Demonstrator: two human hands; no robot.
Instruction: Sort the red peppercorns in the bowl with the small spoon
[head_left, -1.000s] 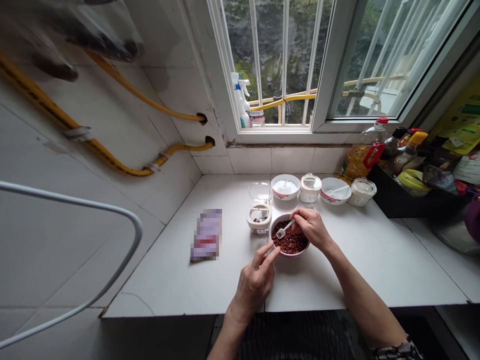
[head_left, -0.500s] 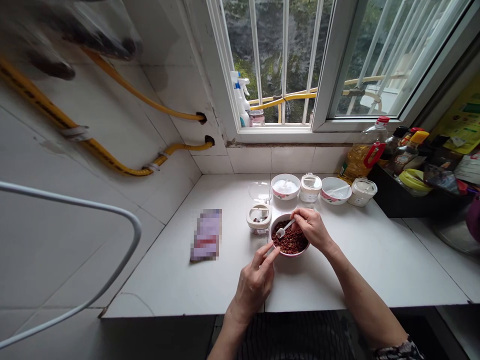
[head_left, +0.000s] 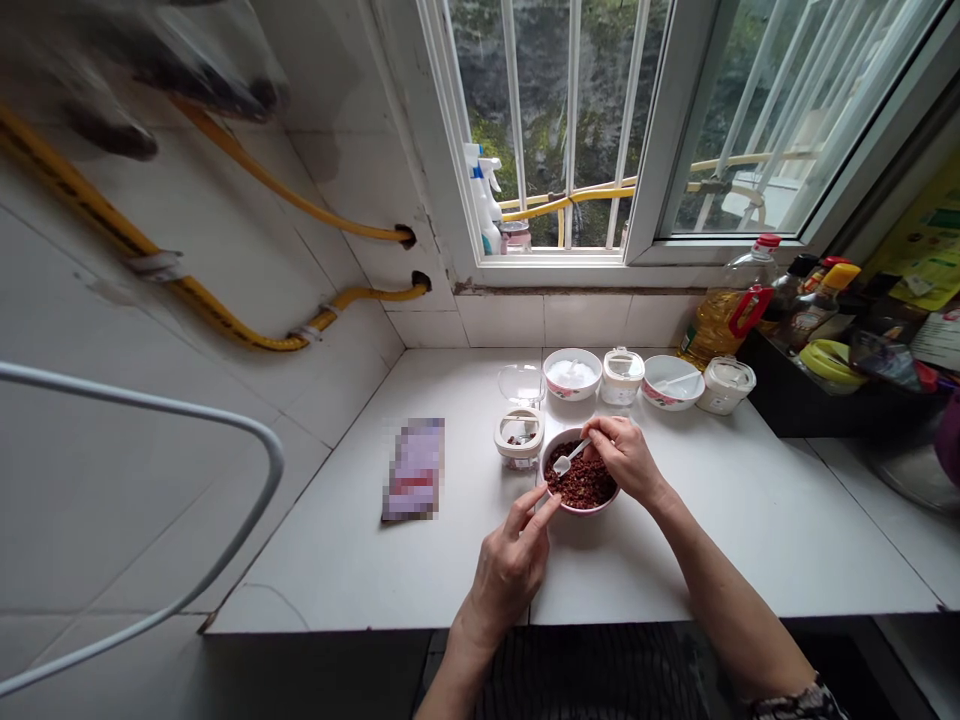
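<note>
My right hand (head_left: 621,455) pinches the handle of a small white spoon (head_left: 568,461), whose bowl end rests on dark red, grainy contents in a pink-rimmed bowl (head_left: 581,511). My left hand (head_left: 516,550) has its fingers stretched out, with the fingertips touching the bowl's near left rim. Just left of that bowl stands a clear jar (head_left: 518,438) with a cream rim, its see-through lid (head_left: 521,383) raised, and a little dark material inside.
Behind stand a bowl of white powder (head_left: 572,375), a lidded jar (head_left: 622,376), a bowl with a white spoon (head_left: 673,383) and another jar (head_left: 726,386). A purple packet (head_left: 415,470) lies left; an oil bottle (head_left: 731,305) and a black condiment box (head_left: 787,385) stand right.
</note>
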